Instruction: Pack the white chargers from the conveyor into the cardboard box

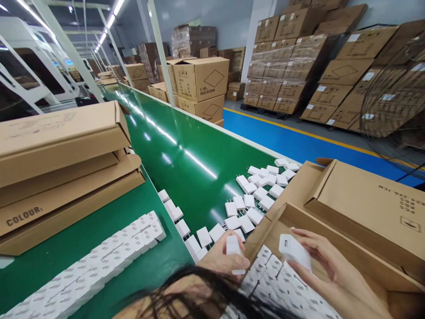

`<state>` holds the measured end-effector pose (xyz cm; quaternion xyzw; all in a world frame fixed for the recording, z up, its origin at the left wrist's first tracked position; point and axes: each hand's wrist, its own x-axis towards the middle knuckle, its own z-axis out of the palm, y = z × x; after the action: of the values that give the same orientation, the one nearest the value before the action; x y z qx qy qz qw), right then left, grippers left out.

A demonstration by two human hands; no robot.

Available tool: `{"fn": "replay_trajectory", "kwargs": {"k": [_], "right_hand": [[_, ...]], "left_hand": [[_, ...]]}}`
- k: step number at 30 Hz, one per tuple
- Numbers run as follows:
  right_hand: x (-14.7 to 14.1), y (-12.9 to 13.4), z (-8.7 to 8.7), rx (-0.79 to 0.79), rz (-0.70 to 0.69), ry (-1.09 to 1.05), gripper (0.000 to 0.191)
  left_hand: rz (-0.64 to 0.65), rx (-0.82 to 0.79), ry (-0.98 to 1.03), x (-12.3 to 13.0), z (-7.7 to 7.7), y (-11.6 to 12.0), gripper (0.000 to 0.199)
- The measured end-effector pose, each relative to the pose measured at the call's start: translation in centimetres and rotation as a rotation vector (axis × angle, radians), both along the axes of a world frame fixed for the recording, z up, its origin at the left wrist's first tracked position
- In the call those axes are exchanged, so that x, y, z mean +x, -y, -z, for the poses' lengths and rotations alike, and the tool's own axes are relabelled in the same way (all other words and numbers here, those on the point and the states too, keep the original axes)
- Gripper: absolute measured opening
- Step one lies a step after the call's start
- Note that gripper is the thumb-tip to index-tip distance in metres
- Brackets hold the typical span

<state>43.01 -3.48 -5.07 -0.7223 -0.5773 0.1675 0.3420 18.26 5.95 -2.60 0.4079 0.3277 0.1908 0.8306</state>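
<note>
Both hands hold chargers over charger-filled carton [358, 248].

A long shiny green belt [186, 159] runs away in front of me. On my left sit folded flat brown cardboard boxes [63, 164]. Across the blue floor [282, 137] I see tall stacks of brown cardboard boxes [292, 66]. A round wire fan [395, 88] stands right.
</note>
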Motion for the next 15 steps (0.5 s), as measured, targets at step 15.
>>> {"fn": "replay_trajectory", "kwargs": {"k": [15], "right_hand": [[3.2, -3.8, 3.9, -0.304, 0.037, 0.098, 0.023]], "left_hand": [[0.773, 1.515, -0.594, 10.2, -2.6, -6.1, 0.033]]}}
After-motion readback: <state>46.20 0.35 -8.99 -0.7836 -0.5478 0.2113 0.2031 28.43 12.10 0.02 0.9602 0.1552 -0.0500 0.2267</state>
